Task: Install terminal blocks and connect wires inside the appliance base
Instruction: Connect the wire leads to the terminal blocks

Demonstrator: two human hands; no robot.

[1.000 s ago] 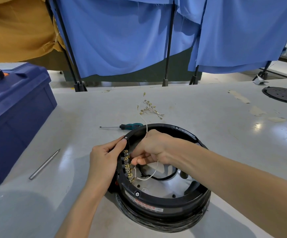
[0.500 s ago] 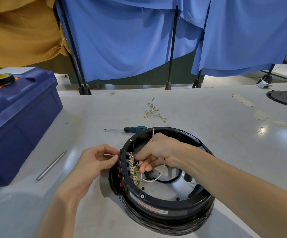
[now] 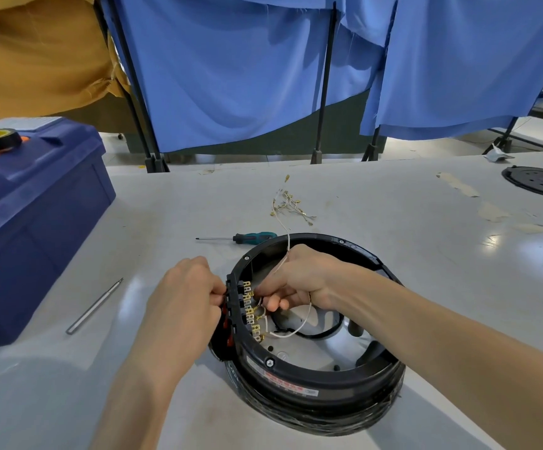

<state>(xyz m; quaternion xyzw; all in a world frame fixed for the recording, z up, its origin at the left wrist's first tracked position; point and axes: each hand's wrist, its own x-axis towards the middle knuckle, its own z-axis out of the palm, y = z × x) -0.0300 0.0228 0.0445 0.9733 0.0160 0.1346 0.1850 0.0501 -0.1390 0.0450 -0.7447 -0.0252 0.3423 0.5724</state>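
Terminal blocks (image 3: pixel 250 311) line appliance base (image 3: pixel 296 375) rim, left fingers (image 3: pixel 214 287) grip it, right fingers (image 3: pixel 274 304) pinch wire (image 3: pixel 297 331), screwdriver (image 3: pixel 253 237) behind.

L hand (image 3: pixel 184 297) has come off the rim top of the appliance base (image 3: pixel 322 376): 1 s ago its index lay along the rim by the screw, now the fingers are curled tight, pinching at the outer wall. It's now just across the wall from the R hand's (image 3: pixel 299 280) grip on the wire (image 3: pixel 297 329), level w/ the terminal blocks (image 3: pixel 250 308).

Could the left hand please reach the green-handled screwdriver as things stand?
Probably yes: only bare table lies between the left hand and the screwdriver, though it would first have to release the appliance base.
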